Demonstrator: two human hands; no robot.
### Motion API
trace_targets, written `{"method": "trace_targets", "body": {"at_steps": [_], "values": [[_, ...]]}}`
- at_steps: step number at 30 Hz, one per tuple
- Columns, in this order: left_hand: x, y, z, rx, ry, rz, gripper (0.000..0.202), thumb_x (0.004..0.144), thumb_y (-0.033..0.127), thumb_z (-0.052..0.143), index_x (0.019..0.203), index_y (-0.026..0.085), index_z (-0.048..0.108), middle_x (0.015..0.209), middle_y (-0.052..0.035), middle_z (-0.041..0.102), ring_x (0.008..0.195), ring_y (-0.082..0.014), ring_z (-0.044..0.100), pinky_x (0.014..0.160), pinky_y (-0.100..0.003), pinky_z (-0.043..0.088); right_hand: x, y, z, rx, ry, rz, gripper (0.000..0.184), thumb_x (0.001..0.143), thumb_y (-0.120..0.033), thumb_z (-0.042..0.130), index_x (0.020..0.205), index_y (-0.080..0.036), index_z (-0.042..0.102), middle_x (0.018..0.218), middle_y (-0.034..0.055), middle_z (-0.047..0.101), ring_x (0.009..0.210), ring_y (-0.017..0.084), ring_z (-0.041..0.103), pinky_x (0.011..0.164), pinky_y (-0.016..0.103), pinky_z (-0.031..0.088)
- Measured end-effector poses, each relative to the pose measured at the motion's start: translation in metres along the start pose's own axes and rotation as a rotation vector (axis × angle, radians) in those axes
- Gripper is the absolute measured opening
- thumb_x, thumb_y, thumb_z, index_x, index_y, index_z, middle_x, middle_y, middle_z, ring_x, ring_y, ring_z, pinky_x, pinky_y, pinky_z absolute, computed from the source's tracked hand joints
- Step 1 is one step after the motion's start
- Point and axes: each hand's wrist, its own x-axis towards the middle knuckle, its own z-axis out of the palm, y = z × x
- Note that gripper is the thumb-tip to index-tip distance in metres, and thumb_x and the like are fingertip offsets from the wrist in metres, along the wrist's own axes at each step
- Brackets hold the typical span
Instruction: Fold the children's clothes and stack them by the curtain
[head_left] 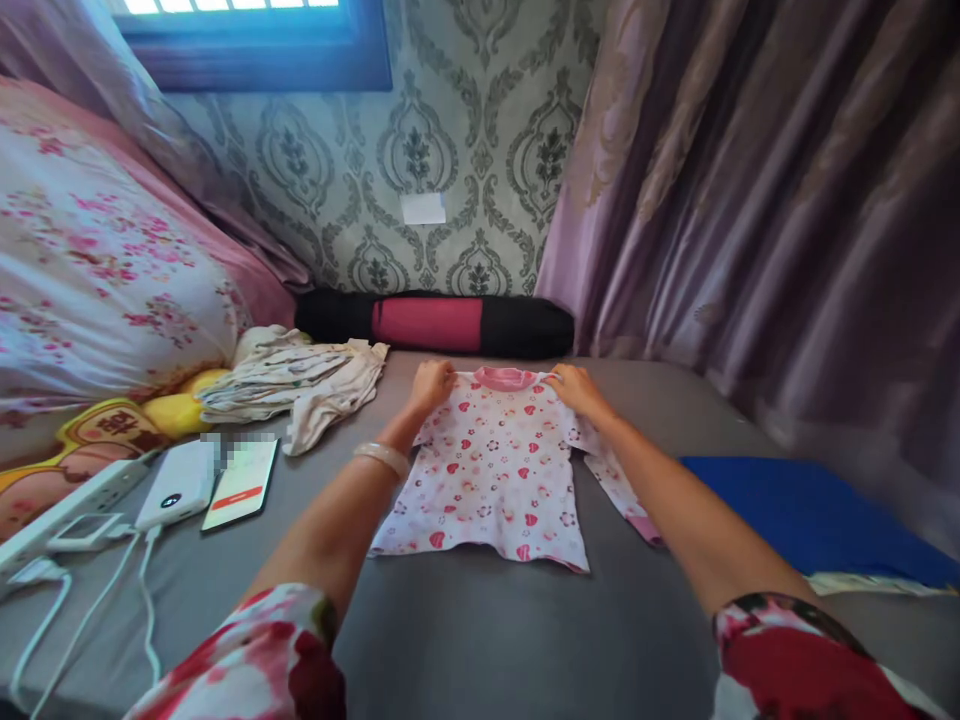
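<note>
A small long-sleeved shirt (499, 470), white with pink hearts and flowers and a pink collar, lies spread on the grey bed surface (525, 640). Its collar points away from me and its hem faces me. My left hand (433, 385) grips the left shoulder, fingers closed on the cloth. At the opposite shoulder, my right hand (579, 388) pinches the fabric. One sleeve hangs out to the right under my right forearm, its pink cuff showing. The other sleeve is mostly hidden by my left arm.
Crumpled light clothes (300, 375) lie at the left, near a phone (244, 490), a white power bank (178, 485), a power strip (75, 510) and cables. A folded blue cloth (810, 510) is on the right. A black and red roll (427, 322) lies against the wall.
</note>
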Motion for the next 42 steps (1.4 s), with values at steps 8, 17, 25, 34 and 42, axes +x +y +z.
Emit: {"method": "trace_targets", "body": {"at_steps": [8, 17, 25, 34, 42], "values": [[0.000, -0.021, 0.053, 0.177, 0.033, 0.098, 0.032, 0.096, 0.027, 0.034, 0.105, 0.018, 0.063, 0.110, -0.0156, 0.058, 0.104, -0.0298, 0.048, 0.087, -0.042, 0.036, 0.006, 0.017, 0.057, -0.196, 0.002, -0.008, 0.032, 0.100, -0.035, 0.032, 0.112, -0.021, 0.058, 0.120, 0.0141, 0.059, 0.109, 0.028, 0.057, 0.085, 0.036, 0.042], [0.021, -0.047, 0.069, 0.323, -0.044, 0.266, 0.027, 0.090, 0.016, 0.037, 0.107, 0.018, 0.059, 0.109, -0.0156, 0.056, 0.103, -0.0302, 0.046, 0.087, -0.042, 0.034, 0.037, 0.030, 0.085, -0.282, -0.046, -0.069, 0.032, 0.102, -0.036, 0.029, 0.112, -0.022, 0.056, 0.118, 0.0127, 0.058, 0.113, 0.024, 0.053, 0.088, 0.035, 0.042], [0.045, -0.063, 0.086, 0.317, -0.067, 0.262, 0.027, 0.089, 0.017, 0.039, 0.105, 0.018, 0.060, 0.109, -0.0167, 0.058, 0.103, -0.0311, 0.047, 0.086, -0.043, 0.035, 0.065, 0.036, 0.102, -0.238, -0.092, -0.080, 0.034, 0.101, -0.035, 0.029, 0.113, -0.021, 0.057, 0.120, 0.0149, 0.059, 0.114, 0.025, 0.053, 0.091, 0.036, 0.041], [0.046, -0.035, 0.090, 0.297, -0.087, 0.184, 0.031, 0.092, 0.024, 0.038, 0.117, 0.013, 0.054, 0.121, -0.0187, 0.056, 0.111, -0.0311, 0.049, 0.092, -0.043, 0.033, 0.066, 0.086, 0.067, 0.289, -0.354, 0.293, 0.055, 0.097, -0.056, 0.031, 0.084, -0.016, 0.067, 0.085, 0.0092, 0.070, 0.079, 0.019, 0.064, 0.068, 0.026, 0.047], [0.042, 0.059, 0.118, -0.070, -0.258, 0.486, 0.024, 0.090, 0.018, 0.043, 0.108, 0.017, 0.060, 0.113, -0.0128, 0.063, 0.108, -0.0251, 0.056, 0.094, -0.040, 0.040, -0.025, 0.135, 0.015, 0.559, -0.638, 0.469, 0.032, 0.074, -0.047, 0.073, 0.083, -0.017, 0.065, 0.078, 0.0049, 0.066, 0.066, 0.014, 0.058, 0.053, 0.021, 0.045]]}}
